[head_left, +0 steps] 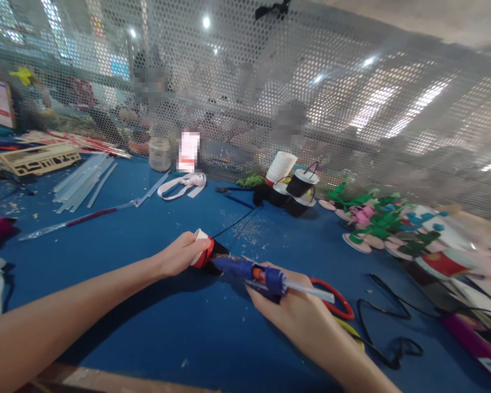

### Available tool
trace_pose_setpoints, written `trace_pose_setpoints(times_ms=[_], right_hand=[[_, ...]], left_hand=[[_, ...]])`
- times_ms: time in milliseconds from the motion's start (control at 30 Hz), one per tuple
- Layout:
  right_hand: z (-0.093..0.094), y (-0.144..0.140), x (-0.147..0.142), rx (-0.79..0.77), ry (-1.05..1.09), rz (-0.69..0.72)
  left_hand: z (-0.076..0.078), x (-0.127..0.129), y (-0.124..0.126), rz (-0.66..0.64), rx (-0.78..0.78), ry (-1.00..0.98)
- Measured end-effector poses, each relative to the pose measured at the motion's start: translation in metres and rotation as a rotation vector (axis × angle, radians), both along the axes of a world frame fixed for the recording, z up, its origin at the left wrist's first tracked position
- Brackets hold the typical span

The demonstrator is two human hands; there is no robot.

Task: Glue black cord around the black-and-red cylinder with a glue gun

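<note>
On the blue worktop (155, 338), the left hand (179, 255) wraps its fingers around a small white, red and black paper cup (203, 252) lying sideways, steadying it so the blue glue gun (249, 271), gripped in the right hand (300, 316), meets it near centre.

Blue worktable (155, 338); perforated metal screen (352, 98) behind; bright lights beyond.

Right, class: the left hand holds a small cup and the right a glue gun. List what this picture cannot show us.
Head view only:
1. Glue gun tip: hidden where it meets the small cup.
2. Cup's far side: covered by the left hand.
3. Right hand grip: fingers hidden under the gun.
4. Scissors: only red handles show behind the right hand.
5. Items beyond the mesh screen: blurred.
</note>
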State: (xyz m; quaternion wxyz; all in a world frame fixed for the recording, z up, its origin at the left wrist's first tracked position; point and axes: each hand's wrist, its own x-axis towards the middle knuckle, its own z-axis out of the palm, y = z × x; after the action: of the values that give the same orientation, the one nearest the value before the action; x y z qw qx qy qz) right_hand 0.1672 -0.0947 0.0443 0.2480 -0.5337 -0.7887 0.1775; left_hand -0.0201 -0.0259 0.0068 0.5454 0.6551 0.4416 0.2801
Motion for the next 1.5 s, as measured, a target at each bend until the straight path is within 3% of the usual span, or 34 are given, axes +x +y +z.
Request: trace_pose_setpoints(times_ms=[167, 267, 400, 500, 567, 633, 800, 967, 1067, 1133, 1233, 1333, 1400, 1500], right_hand=[[-0.002, 0.0, -0.001, 0.001, -0.002, 0.058], [0.0, 0.001, 0.004, -0.064, 0.065, -0.094], [0.007, 0.015, 0.021, -0.301, 0.31, -0.28], [0.005, 0.036, 0.04, -0.158, 0.468, -0.332], [-0.001, 0.051, 0.053, -0.11, 0.422, -0.398], [-0.01, 0.065, 0.064, -0.203, 0.275, -0.458], [-0.033, 0.088, 0.072, -0.302, 0.197, -0.466], [-0.03, 0.092, 0.064, -0.16, 0.099, -0.501], [-0.014, 0.086, 0.046, -0.033, 0.092, -0.453], [-0.005, 0.08, 0.027, -0.031, 0.109, -0.358], [-0.004, 0.074, -0.006, -0.23, 0.264, -0.042], [-0.014, 0.072, -0.031, -0.45, 0.589, 0.137], [-0.02, 0.07, -0.04, -0.498, 0.771, 0.136], [-0.023, 0.068, -0.042, -0.413, 0.915, 0.028]], left_hand=[[0.0, 0.0, 0.0, 0.016, -0.02, 0.004], [0.0, 0.0, 0.0, 0.023, -0.017, 0.001], [0.001, 0.0, 0.0, 0.057, -0.011, 0.013], [0.003, 0.001, -0.001, 0.083, -0.016, 0.036], [0.005, 0.001, -0.002, 0.087, -0.016, 0.039], [0.006, 0.0, -0.001, 0.09, -0.019, 0.035], [0.006, -0.002, 0.0, 0.103, 0.019, -0.009], [0.008, -0.003, 0.0, 0.127, 0.034, -0.014], [0.01, -0.001, 0.0, 0.147, -0.011, -0.03], [0.011, 0.0, -0.001, 0.142, -0.037, -0.033], [0.01, 0.0, -0.001, 0.102, -0.01, -0.022], [0.009, -0.001, -0.003, 0.048, 0.039, 0.012], [0.008, -0.001, -0.004, 0.005, 0.053, 0.035], [0.009, 0.0, -0.006, -0.017, 0.037, 0.053]])
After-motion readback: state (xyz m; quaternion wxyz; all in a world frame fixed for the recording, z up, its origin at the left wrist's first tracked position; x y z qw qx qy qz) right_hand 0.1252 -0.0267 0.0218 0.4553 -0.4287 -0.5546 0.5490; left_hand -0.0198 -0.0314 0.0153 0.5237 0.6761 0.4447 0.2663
